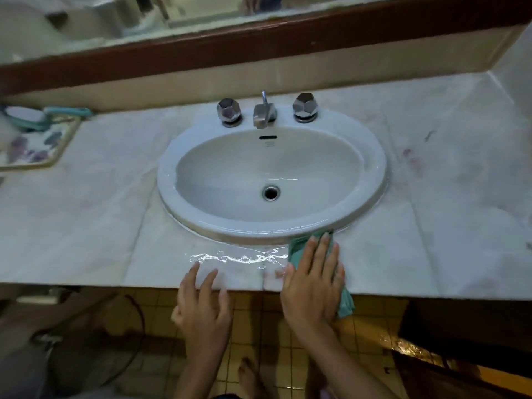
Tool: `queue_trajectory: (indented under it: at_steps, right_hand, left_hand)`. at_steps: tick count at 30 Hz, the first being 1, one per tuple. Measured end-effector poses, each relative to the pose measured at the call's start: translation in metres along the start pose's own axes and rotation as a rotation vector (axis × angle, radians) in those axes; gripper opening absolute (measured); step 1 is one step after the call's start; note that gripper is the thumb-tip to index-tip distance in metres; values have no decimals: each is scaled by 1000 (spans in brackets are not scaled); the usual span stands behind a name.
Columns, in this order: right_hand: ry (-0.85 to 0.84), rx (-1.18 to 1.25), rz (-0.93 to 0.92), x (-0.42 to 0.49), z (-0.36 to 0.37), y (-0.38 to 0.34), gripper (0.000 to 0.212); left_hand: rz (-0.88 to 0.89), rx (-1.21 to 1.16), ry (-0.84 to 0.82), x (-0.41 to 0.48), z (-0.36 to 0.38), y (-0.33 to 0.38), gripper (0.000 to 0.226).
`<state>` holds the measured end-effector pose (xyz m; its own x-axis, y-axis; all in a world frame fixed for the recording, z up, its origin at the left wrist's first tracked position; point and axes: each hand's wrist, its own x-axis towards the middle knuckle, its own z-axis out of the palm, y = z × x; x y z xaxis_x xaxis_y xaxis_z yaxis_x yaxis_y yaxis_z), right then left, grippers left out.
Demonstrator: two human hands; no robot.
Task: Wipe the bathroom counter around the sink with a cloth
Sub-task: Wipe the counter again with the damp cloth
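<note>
A view looking down on a pale marble bathroom worktop (86,211) with an oval white sink (377,168) set into its middle.

At the lower centre of the frame, the right hand (312,286) lies flat on a green cloth (298,244). Its fingers are straight and close together, and they press the cloth onto the worktop. The cloth sits on the front strip of the worktop, just right of centre. Its far end touches the sink's near rim, and its near end hangs over the worktop's front edge.

To the left of it, the left hand (204,306) is spread wide and holds nothing. Its fingertips rest on the front edge of the worktop.

Between the two hands, and a little above them in the frame, a thin puddle of water (239,258) glints on the marble.

At the back of the sink, a chrome spout (263,113) stands between two faceted chrome knobs (229,112) (304,107). A round drain (271,192) shows in the basin.

At the left edge of the frame, a flower-patterned tray (43,142) sits on the worktop. It holds blurred items that cannot be made out.

A mirror (86,18) with a dark wooden lower frame runs across the top. Below the worktop are a yellow tiled floor (259,326) and a bare foot (249,375).
</note>
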<state>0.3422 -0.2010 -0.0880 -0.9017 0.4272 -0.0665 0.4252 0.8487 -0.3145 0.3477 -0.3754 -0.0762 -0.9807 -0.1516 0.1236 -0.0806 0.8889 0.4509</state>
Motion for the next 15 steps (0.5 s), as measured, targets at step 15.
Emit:
queue_trajectory:
  at_steps: [15]
  right_hand:
    - [10, 77, 55, -46, 54, -182, 74]
  left_hand:
    - [-162, -252, 144, 58, -51, -143, 44]
